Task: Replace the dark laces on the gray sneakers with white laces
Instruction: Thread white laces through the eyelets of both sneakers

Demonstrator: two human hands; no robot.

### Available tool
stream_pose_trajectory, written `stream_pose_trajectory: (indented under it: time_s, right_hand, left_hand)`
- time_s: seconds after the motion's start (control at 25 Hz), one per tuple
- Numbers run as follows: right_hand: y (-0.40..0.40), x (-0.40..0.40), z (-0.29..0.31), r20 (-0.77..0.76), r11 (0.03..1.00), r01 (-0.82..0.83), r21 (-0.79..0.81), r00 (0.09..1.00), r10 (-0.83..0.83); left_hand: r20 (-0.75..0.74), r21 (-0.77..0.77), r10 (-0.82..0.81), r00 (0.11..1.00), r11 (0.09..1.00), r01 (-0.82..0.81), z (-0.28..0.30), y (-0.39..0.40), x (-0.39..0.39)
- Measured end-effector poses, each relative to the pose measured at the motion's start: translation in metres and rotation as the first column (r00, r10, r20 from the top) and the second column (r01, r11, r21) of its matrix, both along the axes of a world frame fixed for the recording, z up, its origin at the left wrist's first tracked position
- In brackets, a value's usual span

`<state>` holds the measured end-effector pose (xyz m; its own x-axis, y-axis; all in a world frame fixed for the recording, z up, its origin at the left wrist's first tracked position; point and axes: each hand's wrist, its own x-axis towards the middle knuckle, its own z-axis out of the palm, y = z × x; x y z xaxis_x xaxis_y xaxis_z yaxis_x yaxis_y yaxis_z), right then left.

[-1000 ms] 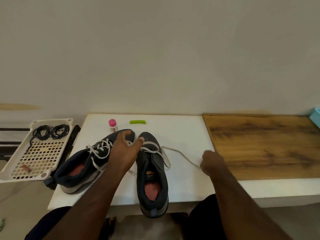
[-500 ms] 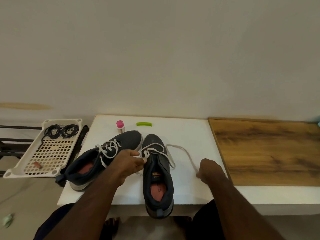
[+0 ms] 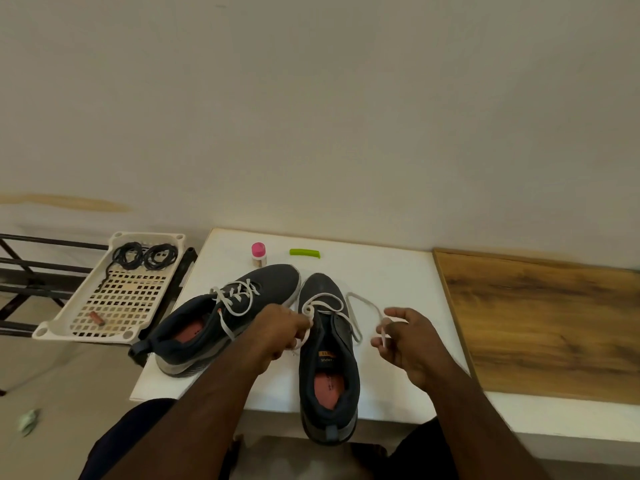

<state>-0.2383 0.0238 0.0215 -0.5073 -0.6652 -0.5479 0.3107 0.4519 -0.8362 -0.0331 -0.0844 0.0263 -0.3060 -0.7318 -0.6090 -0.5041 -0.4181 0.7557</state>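
- Two gray sneakers sit on a white table (image 3: 388, 282) at lower centre; the right sneaker (image 3: 329, 368) lies nearest, its heel hanging over the front edge, pink insole showing.
- At mid-frame the left hand (image 3: 277, 332) pinches one end of the white lace (image 3: 323, 306) threaded through that shoe's upper eyelets, fingers curled round it.
- Right of the shoe, the right hand (image 3: 408, 341) pinches the lace's other end between thumb and fingertips, the cord looping loosely back across the tabletop.
- Left of centre, the left sneaker (image 3: 221, 320) lies angled, already strung with a flat white lace (image 3: 237, 296).
- Beyond the toes stand a small bottle with a pink cap (image 3: 258, 253) and a short green piece (image 3: 304, 253), well apart.
- At left, a perforated white plastic tray (image 3: 114, 292) rests on a black metal rack (image 3: 31, 271), holding two coils of dark laces (image 3: 145, 255) at its far end and a small reddish item (image 3: 97, 318) near its front.
- Wood-grain board (image 3: 540, 323) fills the right; a plain pale wall rises behind.
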Motion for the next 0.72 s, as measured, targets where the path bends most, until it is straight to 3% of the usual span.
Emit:
stream_pose_trajectory:
  time_s: [0.08, 0.2, 0.28, 0.4, 0.48, 0.72]
  right_hand:
    - [-0.007, 0.022, 0.014, 0.078, 0.991, -0.030, -0.129, 0.996, 0.040]
    - [-0.015, 0.057, 0.016, -0.110, 0.982, -0.083, -0.167, 0.992, 0.065]
    - [-0.017, 0.073, 0.010, -0.264, 0.981, -0.111, -0.157, 0.962, 0.066]
    - [-0.019, 0.077, 0.006, -0.261, 0.979, -0.124, -0.164, 0.962, 0.078]
    - [-0.017, 0.075, 0.007, -0.228, 0.970, -0.171, -0.172, 0.965, 0.130]
    - [-0.016, 0.072, 0.007, -0.428, 0.953, -0.294, -0.067, 0.872, 0.239]
  left_hand:
    - [-0.139, 0.095, 0.091, 0.986, 0.992, -0.078, 0.006, 0.001, -0.002]
    - [-0.254, 0.067, 0.042, 0.966, 0.997, -0.026, 0.008, 0.008, -0.010]
    - [-0.246, -0.022, 0.036, 0.969, 0.999, -0.043, 0.008, 0.014, -0.014]
    - [-0.203, -0.127, 0.044, 0.978, 0.989, -0.071, 0.005, 0.016, -0.017]
    - [-0.212, -0.142, 0.050, 0.976, 0.986, -0.082, 0.004, 0.016, -0.018]
    - [-0.277, -0.138, 0.084, 0.957, 0.982, -0.126, 0.007, 0.019, -0.020]
